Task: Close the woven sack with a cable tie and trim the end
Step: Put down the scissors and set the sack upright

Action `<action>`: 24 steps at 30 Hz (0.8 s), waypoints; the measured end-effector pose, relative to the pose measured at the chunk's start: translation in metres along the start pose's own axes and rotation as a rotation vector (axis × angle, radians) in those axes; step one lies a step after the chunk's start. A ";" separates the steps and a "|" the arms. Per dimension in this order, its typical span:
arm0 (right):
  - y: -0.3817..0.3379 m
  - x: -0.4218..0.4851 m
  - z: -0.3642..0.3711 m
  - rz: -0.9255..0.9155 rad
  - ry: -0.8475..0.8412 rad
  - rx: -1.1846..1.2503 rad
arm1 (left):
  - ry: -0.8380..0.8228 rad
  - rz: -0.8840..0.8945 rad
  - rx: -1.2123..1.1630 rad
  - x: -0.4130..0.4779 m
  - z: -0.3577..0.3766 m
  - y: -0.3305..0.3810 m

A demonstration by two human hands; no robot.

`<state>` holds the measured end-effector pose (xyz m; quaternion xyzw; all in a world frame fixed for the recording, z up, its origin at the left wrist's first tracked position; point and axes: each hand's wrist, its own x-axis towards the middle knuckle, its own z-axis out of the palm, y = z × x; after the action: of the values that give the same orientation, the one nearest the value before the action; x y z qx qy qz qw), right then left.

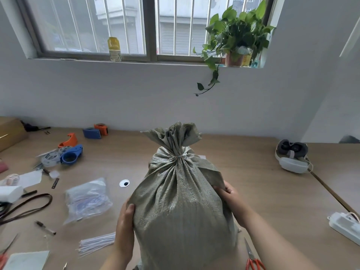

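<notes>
The sack (181,201) is being held upright on the bench (263,191), gripped by the left hand (124,221) at 9 o'clock and the right hand (231,199) at 3. The cable tie (180,156) is cinched at 12, its tail unseen; scissors (253,259) are lying nearest the right hand.

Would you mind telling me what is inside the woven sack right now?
Nothing inside shows. The woven sack is bulging, its neck gathered and cinched by a cable tie, so the contents are covered. The left hand and right hand grip its sides.
</notes>
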<state>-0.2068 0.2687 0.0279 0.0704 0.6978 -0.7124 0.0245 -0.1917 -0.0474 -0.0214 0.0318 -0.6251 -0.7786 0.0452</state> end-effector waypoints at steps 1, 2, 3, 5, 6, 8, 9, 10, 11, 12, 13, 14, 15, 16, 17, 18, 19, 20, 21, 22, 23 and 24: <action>0.001 -0.001 0.000 0.011 -0.003 -0.001 | 0.019 -0.038 -0.007 -0.002 0.003 -0.002; 0.003 -0.003 0.000 0.020 -0.004 -0.013 | 0.047 -0.068 -0.016 -0.003 0.006 -0.004; 0.006 -0.003 -0.001 0.031 -0.012 -0.026 | 0.098 -0.092 -0.015 -0.002 0.010 -0.007; 0.012 -0.003 -0.003 0.057 -0.027 -0.044 | 0.236 -0.142 0.017 -0.003 0.018 -0.005; 0.014 -0.003 -0.004 0.066 -0.028 -0.038 | 0.292 -0.160 0.030 -0.004 0.020 -0.005; 0.017 -0.002 -0.008 0.070 -0.024 -0.008 | 0.349 -0.179 0.054 -0.009 0.023 -0.005; 0.017 -0.002 -0.008 0.068 -0.024 0.002 | 0.367 -0.192 0.064 -0.011 0.024 -0.006; 0.017 -0.001 -0.009 0.063 -0.027 0.013 | 0.381 -0.209 0.057 -0.015 0.027 -0.006; 0.018 -0.001 -0.009 0.057 -0.026 0.025 | 0.379 -0.229 0.015 -0.018 0.030 -0.006; 0.018 -0.001 -0.009 0.054 -0.023 0.034 | 0.356 -0.240 -0.041 -0.019 0.032 -0.007; 0.020 0.000 -0.010 0.050 -0.025 0.036 | 0.329 -0.251 -0.083 -0.019 0.033 -0.010; 0.022 -0.001 -0.010 0.047 -0.030 0.038 | 0.289 -0.261 -0.100 -0.019 0.034 -0.012; 0.024 0.000 -0.012 0.043 -0.035 0.036 | 0.254 -0.276 -0.096 -0.016 0.033 -0.018; 0.024 -0.001 -0.013 0.037 -0.033 0.033 | 0.210 -0.274 -0.083 -0.013 0.032 -0.022; 0.025 -0.001 -0.014 0.025 -0.030 0.020 | 0.183 -0.281 -0.079 -0.010 0.032 -0.023; 0.024 -0.002 -0.015 0.013 -0.027 0.005 | 0.175 -0.285 -0.080 -0.008 0.033 -0.022; 0.025 -0.003 -0.014 0.009 -0.026 -0.010 | 0.168 -0.292 -0.106 -0.006 0.035 -0.018; 0.024 -0.004 -0.012 0.014 -0.029 -0.006 | 0.148 -0.300 -0.130 -0.004 0.039 -0.014; 0.024 -0.004 -0.010 0.030 -0.026 0.008 | 0.113 -0.301 -0.146 -0.002 0.042 -0.009; 0.023 -0.004 -0.007 0.043 -0.014 0.017 | 0.076 -0.305 -0.155 0.002 0.044 -0.006; 0.024 -0.004 -0.004 0.050 0.008 0.017 | 0.053 -0.310 -0.160 0.008 0.046 -0.005; 0.024 -0.004 -0.001 0.048 0.036 0.013 | 0.027 -0.316 -0.173 0.013 0.046 -0.004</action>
<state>-0.1992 0.2692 0.0048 0.1000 0.6915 -0.7148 0.0288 -0.2092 -0.0028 -0.0155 0.1362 -0.5425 -0.8262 -0.0665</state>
